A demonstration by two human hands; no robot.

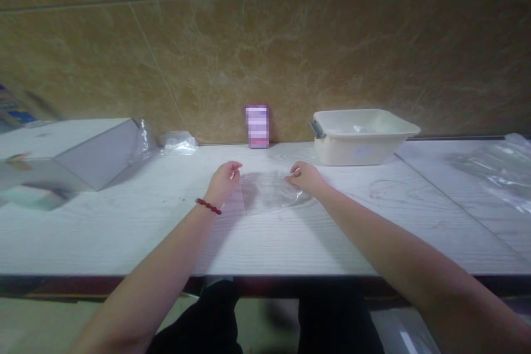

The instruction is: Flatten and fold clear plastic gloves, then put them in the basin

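Note:
A clear plastic bag lies flat on the white wood-grain table, between my two hands. At its upper left corner is my left hand, with a red bead bracelet on the wrist. Its fingers are curled, with a small gap between thumb and forefinger, and I see nothing held there. My right hand is closed in a pinch on the bag's upper right edge. Part of the bag's right side is hidden beneath that hand.
A cream plastic tub with a grey handle stands behind my right hand. A phone leans on the tiled wall. At left sits a white box beside crumpled plastic; more clear plastic lies far right.

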